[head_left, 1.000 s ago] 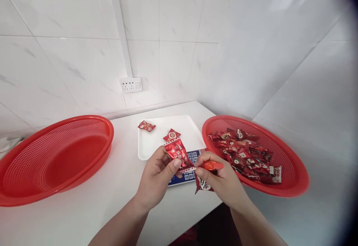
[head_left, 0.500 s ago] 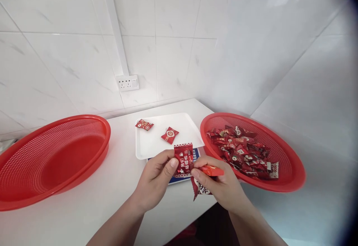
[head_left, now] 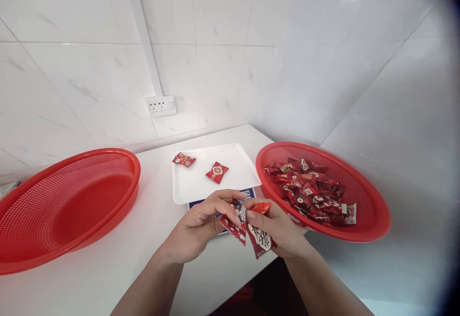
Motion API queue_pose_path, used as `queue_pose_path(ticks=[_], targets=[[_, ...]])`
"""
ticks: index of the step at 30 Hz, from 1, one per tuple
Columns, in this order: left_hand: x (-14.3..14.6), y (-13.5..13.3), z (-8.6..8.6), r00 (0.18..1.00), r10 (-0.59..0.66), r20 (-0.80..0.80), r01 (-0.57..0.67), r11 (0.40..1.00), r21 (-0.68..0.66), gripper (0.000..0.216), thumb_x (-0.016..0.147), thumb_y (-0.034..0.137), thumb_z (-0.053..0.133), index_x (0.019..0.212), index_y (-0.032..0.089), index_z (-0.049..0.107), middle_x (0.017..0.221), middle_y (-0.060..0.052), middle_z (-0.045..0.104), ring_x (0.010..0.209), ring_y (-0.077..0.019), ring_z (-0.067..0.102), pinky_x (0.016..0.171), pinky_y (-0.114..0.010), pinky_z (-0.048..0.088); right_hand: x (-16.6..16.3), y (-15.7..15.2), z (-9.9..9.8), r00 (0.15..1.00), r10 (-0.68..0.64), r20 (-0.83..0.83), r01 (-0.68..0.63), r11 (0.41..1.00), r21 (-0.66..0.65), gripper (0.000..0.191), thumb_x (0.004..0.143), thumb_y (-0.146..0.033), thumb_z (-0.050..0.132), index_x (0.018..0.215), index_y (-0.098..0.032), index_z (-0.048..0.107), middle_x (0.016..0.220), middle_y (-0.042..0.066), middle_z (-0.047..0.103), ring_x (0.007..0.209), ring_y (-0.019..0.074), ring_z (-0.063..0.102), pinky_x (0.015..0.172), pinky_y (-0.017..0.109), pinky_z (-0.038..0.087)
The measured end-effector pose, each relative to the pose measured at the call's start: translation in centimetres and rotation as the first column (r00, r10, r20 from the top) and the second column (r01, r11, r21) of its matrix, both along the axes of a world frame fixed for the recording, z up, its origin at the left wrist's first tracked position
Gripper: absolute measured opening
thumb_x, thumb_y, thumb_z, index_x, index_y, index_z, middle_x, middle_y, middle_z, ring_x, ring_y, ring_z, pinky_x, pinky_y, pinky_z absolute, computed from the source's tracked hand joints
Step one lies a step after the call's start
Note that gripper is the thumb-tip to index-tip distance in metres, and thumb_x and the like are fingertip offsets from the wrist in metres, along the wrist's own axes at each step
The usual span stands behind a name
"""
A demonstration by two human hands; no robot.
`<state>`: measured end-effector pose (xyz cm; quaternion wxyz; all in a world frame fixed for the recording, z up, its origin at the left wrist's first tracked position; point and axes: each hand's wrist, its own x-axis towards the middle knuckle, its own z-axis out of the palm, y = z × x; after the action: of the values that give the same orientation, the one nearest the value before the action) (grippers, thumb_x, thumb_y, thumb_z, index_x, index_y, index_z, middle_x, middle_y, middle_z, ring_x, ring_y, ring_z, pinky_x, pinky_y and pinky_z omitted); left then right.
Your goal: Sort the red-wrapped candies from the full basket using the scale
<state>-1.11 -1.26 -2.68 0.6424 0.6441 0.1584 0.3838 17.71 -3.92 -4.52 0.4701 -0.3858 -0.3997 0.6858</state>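
Note:
My left hand [head_left: 197, 227] is closed on a small red candy packet [head_left: 235, 230] with white print, now tilted and partly covered by the fingers. Close beside it, my right hand [head_left: 282, 230] grips a dark red candy packet [head_left: 261, 242] with white lettering, plus an orange-red wrapped candy [head_left: 261, 208] between thumb and fingers. The fingertips of both hands meet near the left packet's edge. Behind them, a white tray [head_left: 190, 189] carries two red wrapped candies, one at its left edge [head_left: 184, 160] and one near the middle [head_left: 217, 172].
A red perforated basket [head_left: 373, 210] on the right holds a heap of red candy packets. Another red basket [head_left: 97, 206] stands at left, with no candies visible inside. A blue printed item [head_left: 247, 193] lies partly under the tray. A socket [head_left: 161, 107] is on the tiled wall.
The left packet was upright with its lettered face showing; it has been turned and tilted, and my left fingers have curled over it. The packets in my right hand shifted slightly.

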Motion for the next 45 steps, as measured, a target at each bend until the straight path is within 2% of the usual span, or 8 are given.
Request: queue_pose_path(ticks=[7,13,25,29,35,39,42,45], targets=[[0.6,-0.1,-0.5,0.975,0.212,0.06,-0.214,0.977,0.023,0.052,0.078,0.039,0.062,0.126,0.031,0.046,0.13,-0.007,0.05,0.124,-0.0256,0.041,0.096,-0.037,0.04,0.5,-0.6,-0.2,0.964,-0.239,0.114,0.21,0.953,0.218,0.025,0.072,-0.04,0.07,0.074,-0.018,0.059,0.062,-0.003,0.054,0.053,0.0081,0.047,0.05,0.021,0.036],[1.1,-0.8,0.0,0.95,0.296,-0.103,-0.296,0.955,0.015,0.031,0.084,0.047,0.051,0.093,0.018,0.058,0.092,-0.005,0.062,0.084,-0.0181,0.055,0.074,-0.029,0.044,0.6,-1.0,0.2,0.943,-0.276,0.185,0.215,0.932,0.292,0.028,0.072,-0.042,0.069,0.069,-0.018,0.054,0.06,-0.004,0.05,0.052,0.0089,0.043,0.049,0.022,0.034],[1.7,-0.4,0.0,0.967,0.238,-0.093,-0.253,0.945,-0.208,0.037,0.089,0.043,0.044,0.07,0.016,0.061,0.07,-0.003,0.059,0.069,-0.0141,0.052,0.067,-0.026,0.041,-0.4,-1.1,0.0,0.998,-0.008,-0.06,0.008,1.0,-0.002,0.037,0.062,-0.047,0.076,0.07,-0.018,0.053,0.059,-0.002,0.055,0.049,0.009,0.047,0.05,0.023,0.037],[2.1,0.6,-0.8,0.952,0.258,-0.167,-0.293,0.926,-0.239,0.036,0.086,0.043,0.048,0.064,0.016,0.054,0.062,0.001,0.053,0.061,-0.0104,0.047,0.061,-0.023,0.038,-0.3,-0.5,-0.7,0.993,-0.069,-0.1,0.059,0.993,-0.1,0.036,0.061,-0.043,0.078,0.067,-0.017,0.054,0.058,-0.003,0.057,0.05,0.0088,0.05,0.051,0.022,0.039],[1.7,2.5,-1.8,0.691,0.709,-0.139,-0.71,0.702,0.05,0.025,0.087,0.041,0.049,0.105,0.024,0.049,0.112,-0.003,0.053,0.11,-0.015,0.047,0.095,-0.03,0.035,-0.8,2.8,-2.0,0.929,-0.358,-0.092,0.341,0.926,-0.162,0.036,0.055,-0.043,0.081,0.067,-0.018,0.059,0.059,-0.003,0.06,0.054,0.0098,0.055,0.054,0.022,0.045],[0.9,2.7,-1.4,0.636,0.763,-0.117,-0.756,0.646,0.102,0.026,0.089,0.04,0.046,0.111,0.027,0.045,0.122,-0.004,0.05,0.121,-0.0161,0.041,0.101,-0.034,0.031,-0.8,3.5,-2.9,0.963,-0.271,0.003,0.265,0.94,-0.212,0.039,0.056,-0.045,0.08,0.078,-0.016,0.065,0.063,-0.001,0.062,0.057,0.0113,0.057,0.054,0.023,0.045],[1.1,2.3,-1.2,0.666,0.723,-0.184,-0.706,0.69,0.159,0.022,0.088,0.039,0.045,0.104,0.025,0.05,0.111,-0.004,0.056,0.11,-0.0173,0.049,0.094,-0.034,0.038,-1.0,2.7,-3.1,0.995,-0.075,0.058,0.085,0.979,-0.186,0.041,0.061,-0.047,0.076,0.085,-0.016,0.064,0.065,-0.001,0.063,0.058,0.012,0.058,0.057,0.025,0.045],[1.9,1.7,-1.5,0.741,0.564,-0.366,-0.493,0.826,0.273,0.025,0.084,0.039,0.051,0.104,0.025,0.057,0.107,-0.005,0.061,0.101,-0.0202,0.054,0.088,-0.036,0.043,-1.4,2.0,-2.6,0.983,0.002,0.185,0.001,1.0,-0.017,0.032,0.067,-0.042,0.071,0.082,-0.016,0.061,0.064,-0.003,0.06,0.06,0.0119,0.055,0.059,0.026,0.043]])
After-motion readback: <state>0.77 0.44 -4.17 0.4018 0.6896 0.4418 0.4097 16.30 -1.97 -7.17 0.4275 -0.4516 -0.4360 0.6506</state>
